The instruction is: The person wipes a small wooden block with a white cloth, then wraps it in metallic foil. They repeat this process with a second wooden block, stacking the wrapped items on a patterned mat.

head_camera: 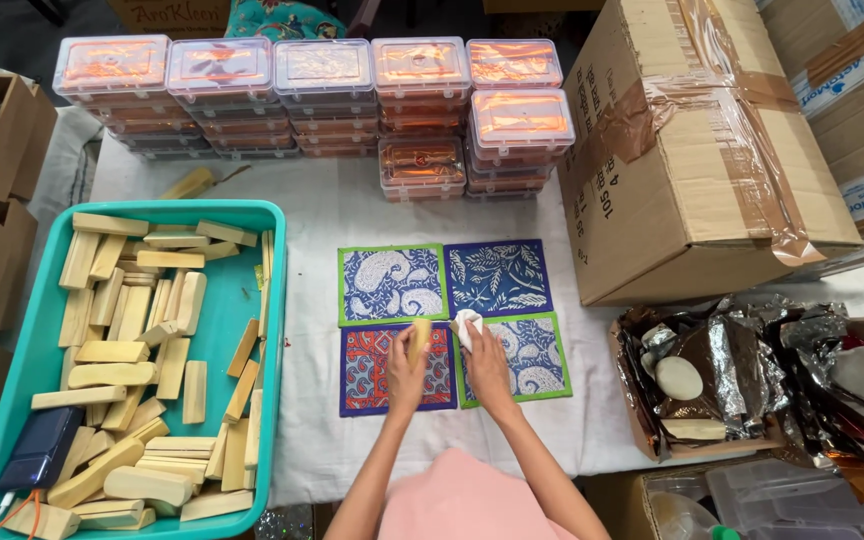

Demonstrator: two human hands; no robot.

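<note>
White-clothed counter [322,215] carried it all: left hand [407,368] clenched a pale wooden block [419,335] over the red printed mat [372,372], right hand [485,362] gripped a white cloth [466,324] beside it, and a slip could have smudged the blue mats [497,277] beyond.

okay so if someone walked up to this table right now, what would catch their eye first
Probably the four bright patterned cloth squares at the centre, where the left hand holds a pale block and the right hand a white lump. Then the teal tray of wooden blocks on the left.
</note>
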